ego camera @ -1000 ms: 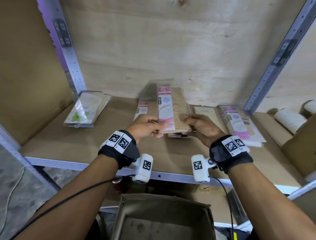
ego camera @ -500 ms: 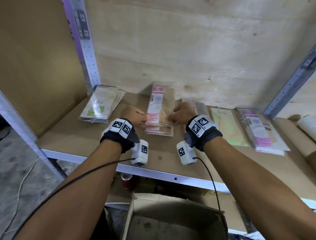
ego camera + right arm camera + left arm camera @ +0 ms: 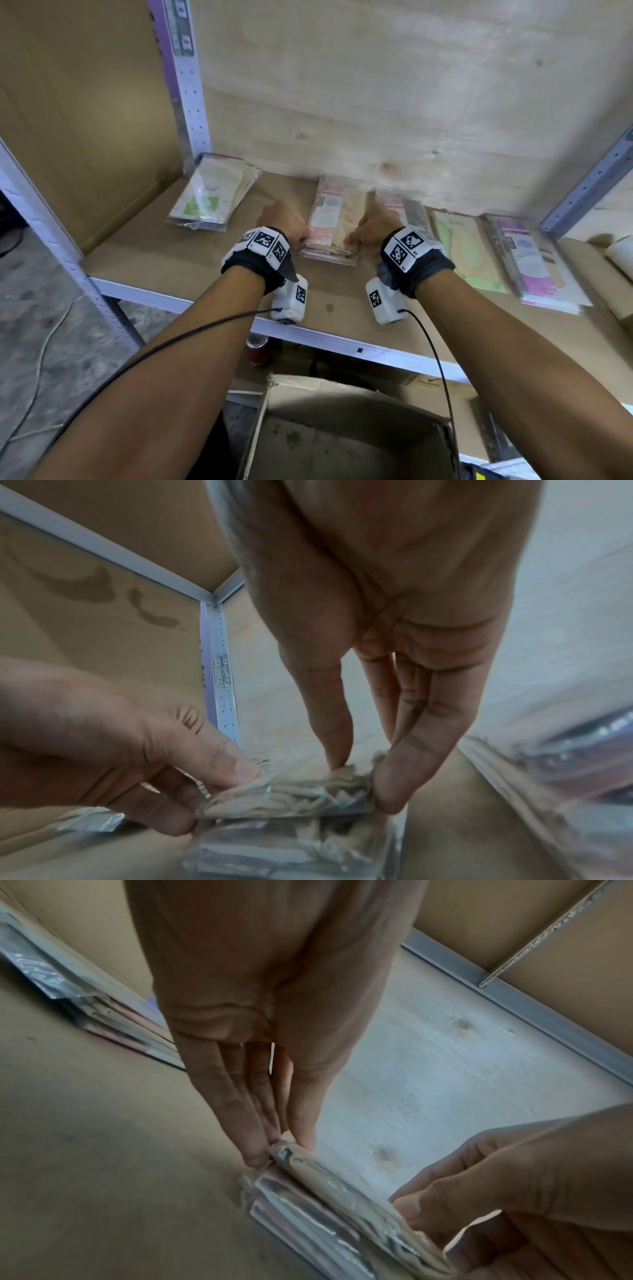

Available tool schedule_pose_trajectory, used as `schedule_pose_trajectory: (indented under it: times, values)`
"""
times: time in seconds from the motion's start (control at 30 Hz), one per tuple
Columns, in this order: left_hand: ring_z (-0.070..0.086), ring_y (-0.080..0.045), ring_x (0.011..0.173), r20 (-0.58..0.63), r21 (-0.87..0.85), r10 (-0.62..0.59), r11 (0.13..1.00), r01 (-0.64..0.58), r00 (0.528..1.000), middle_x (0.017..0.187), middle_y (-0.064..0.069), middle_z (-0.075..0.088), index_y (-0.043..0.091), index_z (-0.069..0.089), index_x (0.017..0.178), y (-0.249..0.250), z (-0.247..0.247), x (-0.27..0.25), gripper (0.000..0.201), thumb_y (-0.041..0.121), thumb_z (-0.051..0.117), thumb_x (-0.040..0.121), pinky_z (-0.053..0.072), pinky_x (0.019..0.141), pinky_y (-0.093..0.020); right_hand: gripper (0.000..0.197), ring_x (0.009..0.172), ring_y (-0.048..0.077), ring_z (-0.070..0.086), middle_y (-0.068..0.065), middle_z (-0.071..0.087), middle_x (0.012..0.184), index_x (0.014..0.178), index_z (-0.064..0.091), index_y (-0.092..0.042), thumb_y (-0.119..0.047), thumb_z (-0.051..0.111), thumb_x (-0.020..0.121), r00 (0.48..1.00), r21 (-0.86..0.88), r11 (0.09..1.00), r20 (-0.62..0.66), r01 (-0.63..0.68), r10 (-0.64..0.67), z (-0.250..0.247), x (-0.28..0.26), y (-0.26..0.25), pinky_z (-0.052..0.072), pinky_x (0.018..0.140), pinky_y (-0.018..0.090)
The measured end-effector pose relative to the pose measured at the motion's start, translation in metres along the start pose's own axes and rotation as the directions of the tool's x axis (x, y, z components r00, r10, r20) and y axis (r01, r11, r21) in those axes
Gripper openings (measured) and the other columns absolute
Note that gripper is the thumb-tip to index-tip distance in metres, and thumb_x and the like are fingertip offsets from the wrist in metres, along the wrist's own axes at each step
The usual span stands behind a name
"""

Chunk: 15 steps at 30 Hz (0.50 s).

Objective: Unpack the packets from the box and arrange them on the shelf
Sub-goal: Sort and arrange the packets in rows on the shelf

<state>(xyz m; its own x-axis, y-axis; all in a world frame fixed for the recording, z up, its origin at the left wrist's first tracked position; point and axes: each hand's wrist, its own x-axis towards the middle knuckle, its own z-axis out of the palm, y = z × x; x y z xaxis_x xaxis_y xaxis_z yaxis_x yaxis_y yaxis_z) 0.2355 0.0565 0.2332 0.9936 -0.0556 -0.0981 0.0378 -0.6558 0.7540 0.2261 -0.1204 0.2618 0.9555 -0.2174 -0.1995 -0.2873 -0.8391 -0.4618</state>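
Note:
A pink-and-beige packet in clear plastic lies flat on top of a small stack of like packets on the brown shelf board. My left hand pinches its near left corner; the left wrist view shows thumb and fingers closed on the packet. My right hand pinches the near right corner, and the right wrist view shows its thumb and fingers on the crinkled edge of the packet. An open cardboard box stands below the shelf; I see no packets in the part that shows.
Other packets lie along the shelf's back: green ones at the left, a pink one, a green one and a purple pile to the right. Metal uprights frame the bay. A red can stands under the shelf rail.
The packet, held upright in both hands a second ago, has been tipped back and laid flat on the stack. Both hands went forward and down with it and keep their hold.

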Motion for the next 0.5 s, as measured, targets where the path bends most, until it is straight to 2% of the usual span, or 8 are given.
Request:
schedule_pose_trajectory:
  times: [0.03,0.07,0.1,0.17,0.23,0.37,0.43,0.5]
  values:
    - [0.072,-0.029,0.077,-0.001,0.018,-0.001,1.000,0.001,1.000,0.081,-0.017,0.074,-0.002,0.077,0.085,0.000,-0.001,0.001,0.019,0.017,0.076,0.084,0.061,0.079,-0.037,0.059,0.101,0.021,0.061,0.013,0.061,0.115,0.126,0.048,-0.013,-0.020,0.082,0.079,1.000,-0.017,1.000,0.012,0.001,-0.001,-0.001,-0.001,-0.001,0.054,0.074,0.030]
    - [0.070,-0.029,0.077,-0.010,0.044,-0.002,0.999,0.003,1.000,0.081,-0.015,0.073,-0.002,0.076,0.085,-0.001,-0.003,0.001,0.021,0.019,0.075,0.083,0.059,0.076,-0.035,0.057,0.101,0.021,0.061,0.015,0.060,0.115,0.125,0.048,-0.011,-0.021,0.082,0.079,1.000,-0.033,0.999,0.013,0.005,-0.005,-0.002,-0.002,-0.001,0.054,0.073,0.030]
    - [0.068,-0.029,0.078,-0.032,0.066,-0.006,0.998,0.009,0.999,0.082,-0.013,0.072,0.000,0.076,0.087,-0.002,-0.006,0.000,0.023,0.023,0.074,0.083,0.057,0.075,-0.033,0.064,0.106,0.023,0.061,0.016,0.060,0.121,0.132,0.049,-0.004,-0.022,0.082,0.080,1.000,-0.049,0.999,-0.002,0.015,-0.015,-0.003,-0.002,-0.002,0.054,0.078,0.031]
    - [0.071,-0.028,0.086,-0.105,0.061,-0.021,0.998,0.028,0.994,0.089,-0.009,0.074,0.007,0.076,0.091,-0.004,-0.016,0.000,0.031,0.037,0.068,0.086,0.057,0.084,-0.034,0.066,0.108,0.024,0.061,0.014,0.061,0.126,0.135,0.051,0.002,-0.025,0.079,0.081,0.996,-0.097,0.994,-0.068,0.054,-0.061,-0.008,-0.003,-0.007,0.052,0.083,0.031]
    - [0.070,-0.028,0.094,-0.201,0.029,-0.031,0.999,0.038,0.979,0.098,-0.006,0.075,0.012,0.076,0.093,-0.008,-0.031,0.002,0.034,0.043,0.065,0.087,0.054,0.090,-0.033,0.047,0.104,0.026,0.064,0.013,0.064,0.122,0.124,0.062,-0.003,-0.025,0.074,0.084,0.984,-0.110,0.986,-0.117,0.124,-0.137,-0.015,-0.004,-0.018,0.053,0.083,0.032]
    - [0.063,-0.036,0.108,-0.346,0.038,-0.073,0.995,0.091,0.935,0.114,-0.013,0.071,0.012,0.075,0.106,-0.026,-0.069,0.006,0.033,0.037,0.062,0.088,0.049,0.093,-0.035,0.032,0.104,0.030,0.067,0.009,0.068,0.117,0.117,0.066,-0.014,-0.026,0.068,0.088,0.957,-0.011,0.962,-0.100,0.274,-0.273,-0.015,-0.002,-0.052,0.055,0.093,0.042]
    - [0.061,-0.036,0.113,-0.392,0.078,-0.067,0.991,0.106,0.918,0.118,-0.012,0.071,0.013,0.075,0.105,-0.041,-0.088,0.006,0.028,0.031,0.061,0.089,0.047,0.101,-0.038,0.025,0.087,0.026,0.072,0.008,0.072,0.102,0.111,0.068,-0.015,-0.022,0.068,0.087,0.943,0.090,0.939,-0.038,0.332,-0.329,-0.004,0.002,-0.071,0.061,0.079,0.038]
    - [0.059,-0.035,0.118,-0.419,0.139,-0.080,0.979,0.151,0.905,0.127,-0.013,0.067,0.010,0.071,0.117,-0.059,-0.103,0.007,0.035,0.031,0.059,0.091,0.042,0.106,-0.037,0.020,0.066,0.015,0.071,0.005,0.070,0.089,0.108,0.068,-0.012,-0.014,0.068,0.089,0.931,0.205,0.914,0.028,0.351,-0.364,0.011,0.005,-0.089,0.060,0.061,0.027]
